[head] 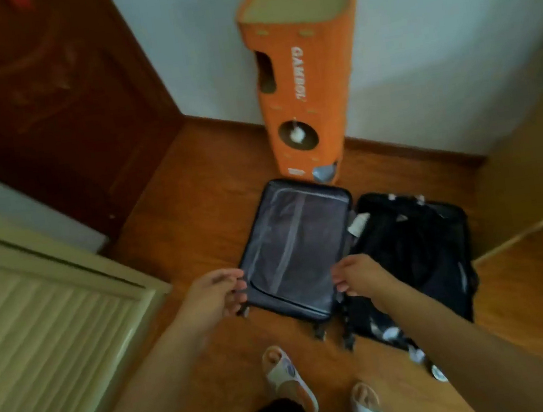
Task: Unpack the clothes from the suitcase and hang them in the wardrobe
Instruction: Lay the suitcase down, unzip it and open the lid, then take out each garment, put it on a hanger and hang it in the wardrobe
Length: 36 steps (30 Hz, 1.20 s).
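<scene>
A dark suitcase lies open on the wooden floor. Its lid, lined in grey with a mesh panel, lies flat on the left. The right half is filled with dark clothes that have some white patches. My left hand holds the lid's near left edge between thumb and fingers. The fingers of my right hand curl over the lid's near right edge, beside the hinge. The image is blurred, so both grips look loose.
A cream louvred door stands at the left, with a dark wooden door behind it. An orange cardboard tower stands against the wall beyond the suitcase. Pale furniture is at the right. My slippered feet stand just before the suitcase.
</scene>
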Each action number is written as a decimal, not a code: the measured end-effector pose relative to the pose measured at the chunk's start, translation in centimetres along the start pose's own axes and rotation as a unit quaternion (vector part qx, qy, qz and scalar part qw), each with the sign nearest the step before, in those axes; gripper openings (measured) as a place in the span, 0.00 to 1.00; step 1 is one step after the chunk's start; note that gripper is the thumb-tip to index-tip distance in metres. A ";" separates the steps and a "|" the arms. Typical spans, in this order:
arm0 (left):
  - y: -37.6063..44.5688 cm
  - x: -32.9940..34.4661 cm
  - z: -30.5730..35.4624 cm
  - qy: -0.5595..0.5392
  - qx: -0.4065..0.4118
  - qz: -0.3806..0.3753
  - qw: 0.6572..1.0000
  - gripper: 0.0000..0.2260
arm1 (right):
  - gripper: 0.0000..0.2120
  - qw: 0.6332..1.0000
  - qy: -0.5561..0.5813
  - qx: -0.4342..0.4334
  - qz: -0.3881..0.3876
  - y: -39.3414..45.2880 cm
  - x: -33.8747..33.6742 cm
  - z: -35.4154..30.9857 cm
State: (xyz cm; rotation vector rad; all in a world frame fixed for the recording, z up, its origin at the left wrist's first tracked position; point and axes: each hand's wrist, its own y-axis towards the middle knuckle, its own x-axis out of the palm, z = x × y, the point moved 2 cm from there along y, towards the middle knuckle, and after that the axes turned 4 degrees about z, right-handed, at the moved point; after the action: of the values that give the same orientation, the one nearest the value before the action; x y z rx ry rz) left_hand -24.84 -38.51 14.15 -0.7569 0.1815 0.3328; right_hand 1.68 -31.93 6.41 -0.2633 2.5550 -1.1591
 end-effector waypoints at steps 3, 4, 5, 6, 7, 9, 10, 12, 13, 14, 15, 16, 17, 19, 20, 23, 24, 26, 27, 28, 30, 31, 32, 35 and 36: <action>-3.4 -7.7 2.3 -0.041 0.049 0.052 0.997 0.09 | 0.07 0.990 -0.043 -0.125 -0.057 -4.1 5.4 -10.6; -4.2 -10.6 2.9 -0.056 0.068 0.073 0.993 0.09 | 0.07 0.981 -0.057 -0.168 -0.082 -5.6 7.5 -13.9; -4.9 -13.5 3.6 -0.069 0.087 0.096 0.989 0.09 | 0.07 0.970 -0.076 -0.207 -0.105 -7.2 9.9 -17.1; -5.8 -16.6 4.2 -0.080 0.106 0.119 0.984 0.10 | 0.06 0.957 -0.097 -0.243 -0.124 -9.0 12.5 -20.2; -6.6 -19.9 4.7 -0.087 0.124 0.139 0.979 0.10 | 0.06 0.943 -0.118 -0.276 -0.141 -10.8 15.5 -23.2; -8.2 -26.6 5.8 -0.082 0.160 0.165 0.970 0.09 | 0.06 0.913 -0.162 -0.336 -0.165 -14.7 21.5 -29.0; -9.0 -30.2 6.5 -0.070 0.176 0.181 0.965 0.09 | 0.06 0.898 -0.178 -0.363 -0.173 -16.8 24.7 -31.7; -10.6 -37.9 7.9 -0.051 0.210 0.229 0.949 0.09 | 0.08 0.865 -0.188 -0.422 -0.194 -21.0 31.4 -36.8; -11.5 -41.7 8.8 -0.045 0.227 0.258 0.938 0.09 | 0.08 0.851 -0.181 -0.449 -0.206 -22.8 34.8 -39.0; -12.3 -45.3 9.5 -0.040 0.241 0.289 0.926 0.09 | 0.08 0.837 -0.174 -0.472 -0.216 -24.4 38.0 -40.9; -12.8 -48.5 10.2 -0.034 0.251 0.318 0.914 0.09 | 0.08 0.823 -0.172 -0.494 -0.223 -25.8 40.9 -42.6; -13.2 -51.5 10.9 -0.023 0.258 0.342 0.903 0.09 | 0.08 0.807 -0.174 -0.518 -0.223 -26.9 43.6 -44.4; -13.4 -53.9 11.5 -0.003 0.263 0.361 0.895 0.09 | 0.09 0.793 -0.178 -0.541 -0.218 -27.8 45.7 -46.0; -13.0 -57.8 12.9 0.098 0.265 0.400 0.872 0.08 | 0.13 0.763 -0.186 -0.585 -0.203 -28.9 48.8 -48.9; -12.5 -59.3 13.7 0.179 0.268 0.421 0.848 0.08 | 0.16 0.740 -0.202 -0.614 -0.184 -28.9 49.9 -50.4; -10.3 -63.0 16.5 0.514 0.282 0.454 0.671 0.12 | 0.26 0.625 -0.294 -0.719 -0.073 -27.4 52.1 -55.1; -9.5 -64.2 17.6 0.611 0.296 0.448 0.581 0.14 | 0.28 0.591 -0.306 -0.745 -0.034 -26.8 52.8 -56.6; -8.1 -66.2 20.6 0.709 0.307 0.432 0.465 0.18 | 0.32 0.544 -0.283 -0.790 0.025 -26.0 54.5 -60.0; -7.6 -66.9 22.4 0.719 0.311 0.439 0.440 0.19 | 0.34 0.526 -0.264 -0.807 0.045 -26.0 55.6 -61.7; -7.2 -67.4 24.4 0.718 0.314 0.446 0.431 0.21 | 0.35 0.513 -0.247 -0.820 0.060 -26.1 56.7 -63.1; -6.0 -68.1 28.2 0.729 0.303 0.459 0.407 0.26 | 0.36 0.492 -0.220 -0.838 0.091 -25.9 58.8 -65.2; -5.3 -68.4 29.9 0.749 0.273 0.460 0.392 0.29 | 0.37 0.480 -0.204 -0.846 0.108 -25.5 59.7 -65.9; -4.7 -68.9 31.5 0.768 0.242 0.458 0.376 0.32 | 0.37 0.465 -0.189 -0.856 0.124 -25.0 60.4 -66.3; -2.7 -70.8 34.7 0.812 0.177 0.454 0.320 0.39 | 0.37 0.439 -0.137 -0.879 0.129 -23.4 61.5 -67.1; -2.3 -71.6 35.2 0.825 0.164 0.446 0.305 0.42 | 0.36 0.439 -0.115 -0.884 0.115 -23.0 61.7 -67.3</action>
State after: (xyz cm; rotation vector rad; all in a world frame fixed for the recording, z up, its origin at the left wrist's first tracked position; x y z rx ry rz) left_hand -89.28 -31.94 60.71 -0.1599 2.7195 0.3876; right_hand -79.45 -18.28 52.28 -0.3649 2.1499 1.8554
